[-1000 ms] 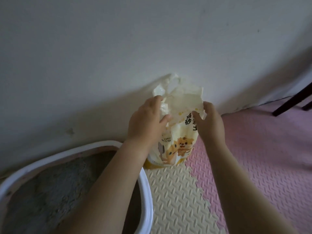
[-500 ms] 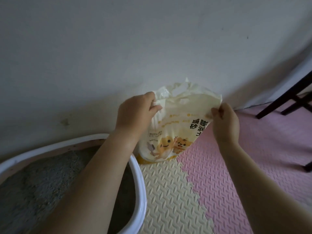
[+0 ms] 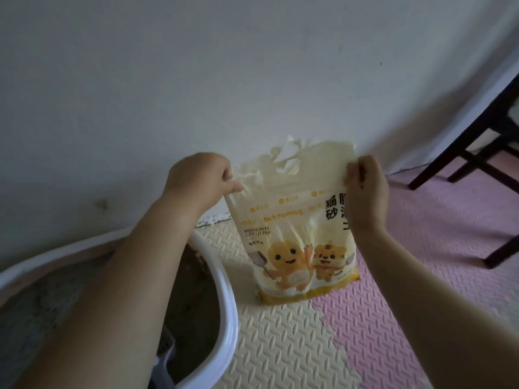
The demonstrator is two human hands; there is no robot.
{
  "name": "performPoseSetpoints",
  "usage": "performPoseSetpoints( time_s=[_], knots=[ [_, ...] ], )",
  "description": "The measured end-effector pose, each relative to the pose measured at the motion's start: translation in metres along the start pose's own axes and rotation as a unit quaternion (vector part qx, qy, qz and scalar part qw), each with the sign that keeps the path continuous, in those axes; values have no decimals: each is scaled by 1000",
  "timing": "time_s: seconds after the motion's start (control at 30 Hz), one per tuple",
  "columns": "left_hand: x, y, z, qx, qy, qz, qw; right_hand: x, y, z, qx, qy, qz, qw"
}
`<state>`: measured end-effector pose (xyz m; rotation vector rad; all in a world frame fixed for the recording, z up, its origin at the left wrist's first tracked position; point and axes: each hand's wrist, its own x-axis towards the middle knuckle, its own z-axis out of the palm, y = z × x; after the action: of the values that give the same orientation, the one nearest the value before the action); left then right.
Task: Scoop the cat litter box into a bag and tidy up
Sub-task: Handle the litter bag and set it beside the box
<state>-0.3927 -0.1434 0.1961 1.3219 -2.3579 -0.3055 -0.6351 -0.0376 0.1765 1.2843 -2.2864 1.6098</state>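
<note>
Curving along the left, the box (image 3: 224, 304) has a smooth white plastic rim and holds grainy grey litter (image 3: 42, 304). The left hand (image 3: 200, 178) pinches the top left corner of the bag (image 3: 297, 248), fingers curled. The bag is glossy cream plastic, flat and rectangular, printed with 2 cartoon figures. It stands upright on the mat (image 3: 280, 346) near the wall (image 3: 196, 80), just beside the box. The right hand (image 3: 365, 189) pinches its top right corner. The foam mat is tread-embossed, cream then pink. Dark chair legs (image 3: 477, 153) stand far right.
</note>
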Motion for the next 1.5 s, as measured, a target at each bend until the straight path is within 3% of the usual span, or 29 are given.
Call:
performPoseSetpoints(
  time_s=[0.1, 0.23, 0.37, 0.43, 0.6, 0.73, 0.87, 1.07, 1.23, 1.4, 1.5],
  knots=[
    [-5, 3, 11, 1, -48, -13, 999, -11, 12, 0, 2, 4, 45, 999],
    [4, 24, 4, 34, -24, 8, 999, -11, 8, -1, -9, -29, 1, 1000],
    [12, 55, 2, -3, 11, 144, 989, -14, -1, 4, 4, -60, -39, 997],
    [16, 67, 7, -18, 0, 174, 985, -14, -7, 6, 14, -77, -51, 996],
    [19, 68, 25, -50, -65, 148, 986, -22, -21, 9, 17, -128, -85, 988],
    [28, 57, 34, -130, -33, 143, 981, -21, -15, 7, 10, -138, -83, 987],
    [25, 56, 44, -164, -67, 134, 975, -19, 2, 6, 14, -174, -63, 983],
    [26, 50, 47, -179, -58, 123, 974, -22, 50, 7, -105, -331, -3, 938],
    [26, 43, 48, -169, -58, 108, 978, -25, 66, 12, -142, -306, 21, 941],
    [28, 44, 39, -72, 23, 86, 993, -30, 49, 22, -105, -274, 25, 956],
    [28, 54, 19, -35, 51, 148, 987, -31, 32, 29, -99, -269, 11, 958]
  ],
)
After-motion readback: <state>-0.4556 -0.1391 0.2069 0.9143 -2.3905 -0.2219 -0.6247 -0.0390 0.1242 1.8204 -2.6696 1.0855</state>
